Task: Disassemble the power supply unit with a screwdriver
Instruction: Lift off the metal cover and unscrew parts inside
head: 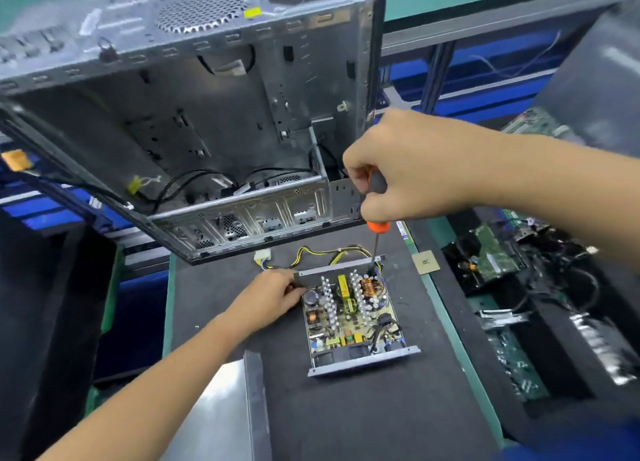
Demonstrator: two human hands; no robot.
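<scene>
Right hand fist-grips screwdriver, tip below fingers in open PSU. Left hand fingers pinch PSU's edge. Board likely fragile; hold by metal rim.

Electronics disassembly workshop: black anti-static mat on a green-edged workbench, stripped computer case, bins of removed circuit boards at right, blue shelving behind

Head-worn view, forward and down
</scene>
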